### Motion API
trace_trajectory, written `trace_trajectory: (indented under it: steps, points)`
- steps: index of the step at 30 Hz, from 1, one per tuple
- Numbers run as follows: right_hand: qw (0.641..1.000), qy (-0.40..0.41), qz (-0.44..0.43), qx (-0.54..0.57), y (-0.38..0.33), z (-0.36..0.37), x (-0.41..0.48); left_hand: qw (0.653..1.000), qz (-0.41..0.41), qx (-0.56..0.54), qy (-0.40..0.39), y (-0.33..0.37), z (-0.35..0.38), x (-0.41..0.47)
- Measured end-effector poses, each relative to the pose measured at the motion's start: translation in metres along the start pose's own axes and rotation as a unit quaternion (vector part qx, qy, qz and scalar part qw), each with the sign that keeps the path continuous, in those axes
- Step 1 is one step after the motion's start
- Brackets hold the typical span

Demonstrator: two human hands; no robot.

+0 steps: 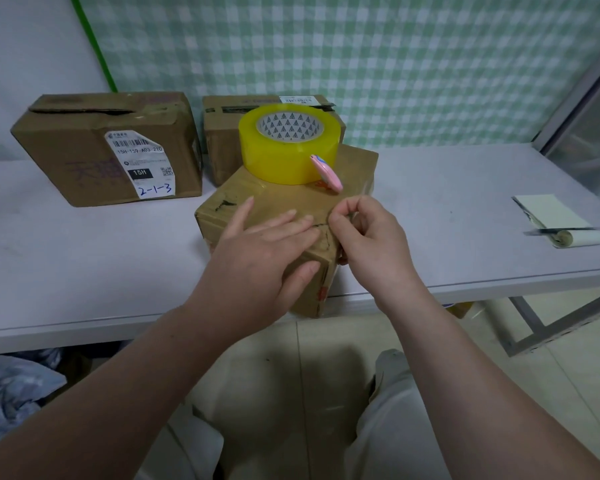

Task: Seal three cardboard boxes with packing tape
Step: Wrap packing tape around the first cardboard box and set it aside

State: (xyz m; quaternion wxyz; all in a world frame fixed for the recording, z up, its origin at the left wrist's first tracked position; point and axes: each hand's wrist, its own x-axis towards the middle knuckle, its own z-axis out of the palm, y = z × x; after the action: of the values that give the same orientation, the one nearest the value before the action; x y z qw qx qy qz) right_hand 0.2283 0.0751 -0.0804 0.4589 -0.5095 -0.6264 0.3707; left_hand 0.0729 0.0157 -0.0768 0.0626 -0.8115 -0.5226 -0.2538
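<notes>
Left hand point(267, 244) presses flat on the front cardboard box point(278, 199); right hand point(364, 237) pinches what seems clear tape point(331, 216) at its near corner. Overhanging the table point(430, 220), the box may tip, shedding the tape roll point(288, 147) atop it.

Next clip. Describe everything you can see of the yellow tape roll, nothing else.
The yellow tape roll is a thick, glossy, translucent-yellow roll on a white core printed with small dark triangles. It lies flat, hole upward, on the far part of the top of the near box. A small pink tool rests against its right front side. Neither the left hand nor the right hand touches it. No loose end shows.
</notes>
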Motion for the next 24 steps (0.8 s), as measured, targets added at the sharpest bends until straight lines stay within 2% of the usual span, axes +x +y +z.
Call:
trace_trajectory:
  steps: [4, 7, 9, 12, 15, 19, 24]
  points:
    - [0.998, 0.066, -0.014, -0.018, -0.011, -0.008, 0.011, 0.993, -0.057, -0.094, 0.046, -0.007, -0.021, 0.019]
    - [0.995, 0.091, -0.041, -0.016, -0.025, -0.015, 0.027, 0.989, -0.083, -0.073, 0.103, -0.018, -0.034, 0.047]
    - [0.994, 0.058, -0.069, -0.067, -0.033, -0.016, 0.039, 0.992, -0.102, -0.037, 0.07, -0.028, -0.036, 0.07]
    - [0.97, -0.022, -0.099, -0.221, -0.038, -0.009, 0.053, 0.996, -0.077, 0.012, -0.051, -0.036, -0.034, 0.103]
    - [0.946, -0.003, -0.135, -0.294, -0.038, -0.006, 0.059, 0.99, -0.041, 0.031, -0.128, -0.036, -0.03, 0.124]
    - [0.93, 0.029, -0.188, -0.315, -0.033, -0.006, 0.061, 0.987, -0.065, 0.049, -0.139, -0.042, -0.029, 0.136]
    - [0.928, 0.119, -0.242, -0.258, -0.028, -0.005, 0.059, 0.992, -0.055, 0.001, -0.115, -0.039, -0.033, 0.137]
